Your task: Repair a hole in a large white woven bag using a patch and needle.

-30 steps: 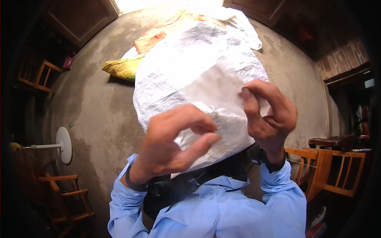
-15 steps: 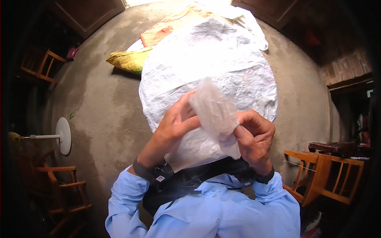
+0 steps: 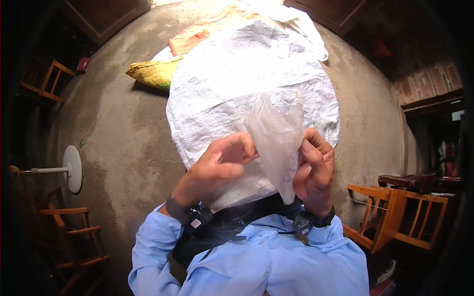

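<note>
while i watch through the head camera, taking the picture's middle as the hub of my clock, i find a thin translucent plastic bag just toward three o'clock, held up over the near part of a wide white woven sheet. the right hand has thumb and fingers pinched together on the bag's three o'clock edge. the left hand is loose at eight o'clock, thumb apart from the curled fingers, whose tips sit at the bag's nine o'clock edge; i cannot tell whether they touch it. the bag is creased, its narrow end pointing to six o'clock and its wider part toward twelve. a blue shirt fills six o'clock. past the sheet's far rim i make out a yellow sack between ten and eleven and an orange sack at eleven. a white disc on a pole stands near nine, a wooden chair at four.
</note>
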A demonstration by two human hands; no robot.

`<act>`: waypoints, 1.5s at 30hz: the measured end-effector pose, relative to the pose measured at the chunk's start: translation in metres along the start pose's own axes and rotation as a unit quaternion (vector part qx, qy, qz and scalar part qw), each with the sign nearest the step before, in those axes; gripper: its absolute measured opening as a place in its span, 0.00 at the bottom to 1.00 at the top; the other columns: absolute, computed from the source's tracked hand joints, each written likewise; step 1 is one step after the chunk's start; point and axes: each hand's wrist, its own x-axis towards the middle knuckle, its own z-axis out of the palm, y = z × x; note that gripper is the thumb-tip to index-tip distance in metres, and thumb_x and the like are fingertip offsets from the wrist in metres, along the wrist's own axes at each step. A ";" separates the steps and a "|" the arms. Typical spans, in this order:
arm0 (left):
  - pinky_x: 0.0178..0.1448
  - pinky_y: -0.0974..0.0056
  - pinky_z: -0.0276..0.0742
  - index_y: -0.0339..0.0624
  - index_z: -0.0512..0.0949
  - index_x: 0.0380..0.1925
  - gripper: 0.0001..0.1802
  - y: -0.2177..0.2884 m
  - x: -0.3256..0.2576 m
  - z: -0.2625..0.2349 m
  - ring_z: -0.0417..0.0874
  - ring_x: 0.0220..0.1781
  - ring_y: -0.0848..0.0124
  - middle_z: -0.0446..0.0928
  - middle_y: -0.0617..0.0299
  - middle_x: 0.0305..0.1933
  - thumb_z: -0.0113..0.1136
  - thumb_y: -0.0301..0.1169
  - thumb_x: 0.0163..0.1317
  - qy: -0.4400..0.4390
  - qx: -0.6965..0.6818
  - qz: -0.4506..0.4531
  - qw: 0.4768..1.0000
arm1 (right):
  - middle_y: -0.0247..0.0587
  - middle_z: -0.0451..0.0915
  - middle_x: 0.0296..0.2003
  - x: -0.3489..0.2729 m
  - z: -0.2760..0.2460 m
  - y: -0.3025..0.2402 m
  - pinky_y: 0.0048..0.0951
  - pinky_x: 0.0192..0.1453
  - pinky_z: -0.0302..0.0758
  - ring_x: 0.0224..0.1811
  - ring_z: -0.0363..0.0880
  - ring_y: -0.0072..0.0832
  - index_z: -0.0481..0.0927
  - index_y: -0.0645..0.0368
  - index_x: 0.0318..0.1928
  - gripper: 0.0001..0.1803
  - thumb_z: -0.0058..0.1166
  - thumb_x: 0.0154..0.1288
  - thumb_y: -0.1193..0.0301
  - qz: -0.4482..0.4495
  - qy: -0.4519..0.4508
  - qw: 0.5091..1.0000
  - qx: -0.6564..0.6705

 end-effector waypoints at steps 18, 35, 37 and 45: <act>0.69 0.62 0.74 0.28 0.70 0.64 0.30 -0.003 -0.024 -0.004 0.82 0.61 0.66 0.81 0.50 0.60 0.69 0.31 0.66 0.161 0.038 0.030 0.986 | 0.41 0.86 0.42 0.000 -0.005 0.015 0.22 0.53 0.78 0.44 0.82 0.19 0.81 0.69 0.49 0.08 0.54 0.75 0.78 -0.047 0.074 0.996 -0.018; 0.29 0.78 0.65 0.39 0.60 0.76 0.42 0.005 -0.016 0.012 0.74 0.23 0.85 0.81 0.67 0.25 0.71 0.29 0.66 0.309 0.402 0.168 0.845 | 0.40 0.87 0.41 -0.015 -0.016 0.011 0.21 0.50 0.81 0.44 0.85 0.21 0.83 0.68 0.52 0.14 0.61 0.67 0.83 -0.140 0.121 0.930 -0.319; 0.29 0.79 0.63 0.43 0.63 0.76 0.42 0.003 -0.013 0.016 0.71 0.22 0.86 0.76 0.72 0.22 0.72 0.33 0.65 0.334 0.391 0.170 0.841 | 0.41 0.87 0.42 -0.016 -0.023 0.013 0.21 0.50 0.81 0.45 0.85 0.21 0.83 0.68 0.53 0.15 0.61 0.66 0.84 -0.132 0.106 0.935 -0.311; 0.31 0.79 0.59 0.43 0.75 0.57 0.18 0.003 -0.020 0.005 0.69 0.27 0.88 0.80 0.71 0.31 0.67 0.30 0.70 0.286 0.356 0.168 0.873 | 0.42 0.88 0.43 -0.014 -0.030 0.005 0.23 0.54 0.82 0.46 0.86 0.23 0.86 0.68 0.49 0.11 0.61 0.66 0.84 -0.100 0.045 0.942 -0.317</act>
